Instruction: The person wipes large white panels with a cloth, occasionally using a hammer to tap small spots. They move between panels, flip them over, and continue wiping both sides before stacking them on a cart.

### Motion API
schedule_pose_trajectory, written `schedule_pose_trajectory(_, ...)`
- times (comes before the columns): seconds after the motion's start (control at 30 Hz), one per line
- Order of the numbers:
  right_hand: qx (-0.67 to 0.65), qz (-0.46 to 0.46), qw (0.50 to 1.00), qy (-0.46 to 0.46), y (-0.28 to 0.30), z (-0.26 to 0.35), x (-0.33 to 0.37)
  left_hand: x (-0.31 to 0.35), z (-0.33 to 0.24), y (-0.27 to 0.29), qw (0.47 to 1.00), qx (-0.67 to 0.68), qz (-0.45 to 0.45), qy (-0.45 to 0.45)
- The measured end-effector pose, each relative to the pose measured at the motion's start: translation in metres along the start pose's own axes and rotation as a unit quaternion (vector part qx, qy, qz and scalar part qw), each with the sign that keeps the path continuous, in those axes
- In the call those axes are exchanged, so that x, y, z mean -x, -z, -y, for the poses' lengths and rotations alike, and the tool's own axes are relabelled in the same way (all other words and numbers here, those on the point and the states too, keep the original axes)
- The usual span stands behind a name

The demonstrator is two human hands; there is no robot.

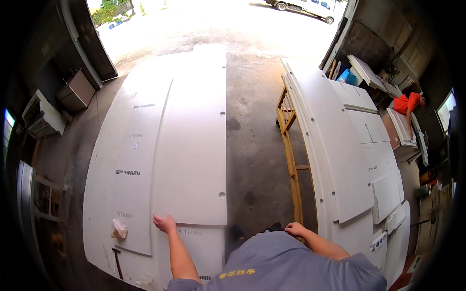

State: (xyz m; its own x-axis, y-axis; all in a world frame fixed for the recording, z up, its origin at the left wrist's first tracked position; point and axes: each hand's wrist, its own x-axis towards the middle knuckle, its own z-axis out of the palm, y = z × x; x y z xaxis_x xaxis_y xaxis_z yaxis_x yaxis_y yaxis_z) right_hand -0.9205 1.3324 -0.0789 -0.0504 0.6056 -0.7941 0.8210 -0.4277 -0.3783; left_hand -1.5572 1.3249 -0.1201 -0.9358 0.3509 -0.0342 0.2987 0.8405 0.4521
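Observation:
A large white panel [194, 150] with small round holes along its right edge lies on a stack of white boards [109, 189]. My left hand [166, 224] rests at its near left corner, fingers stretched toward the left edge. Beside my waist, my right hand [295, 230] has its fingers curled in; whatever may be inside them is hidden. To the left of my left hand, a crumpled clear plastic bag [119, 228] sits on the boards. Closer to me lies a dark-handled tool [117, 263], its kind unclear.
At right, long white panels [335, 160] lie stacked beside a yellow metal frame [291, 165]. Concrete floor [252, 145] runs between the stacks. Someone in an orange shirt [407, 104] leans over boards at far right. A cabinet [76, 91] stands left; outside is a white truck [310, 7].

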Motion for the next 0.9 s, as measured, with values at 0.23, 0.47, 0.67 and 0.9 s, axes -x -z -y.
schedule_pose_trajectory(0.23, 0.105, 0.094, 0.955, 0.260, -0.062, 0.143, -0.105, -0.060, -0.028, -0.007, 0.972, -0.118, 0.171, -0.112)
schedule_pose_trajectory(0.47, -0.103, -0.065, 0.971, 0.207, -0.196, 0.151, -0.214, 0.009, -0.077, -0.041, 0.896, -0.203, 0.251, -0.305)
schedule_pose_trajectory(0.67, -0.105, 0.092, 0.978, 0.154, -0.163, 0.213, -0.162, -0.003, -0.034, -0.024, 0.875, -0.237, 0.273, -0.321)
schedule_pose_trajectory(0.9, -0.157, 0.053, 0.981, 0.105, -0.126, 0.182, -0.159, 0.018, -0.019, -0.030, 0.818, -0.243, 0.333, -0.402)
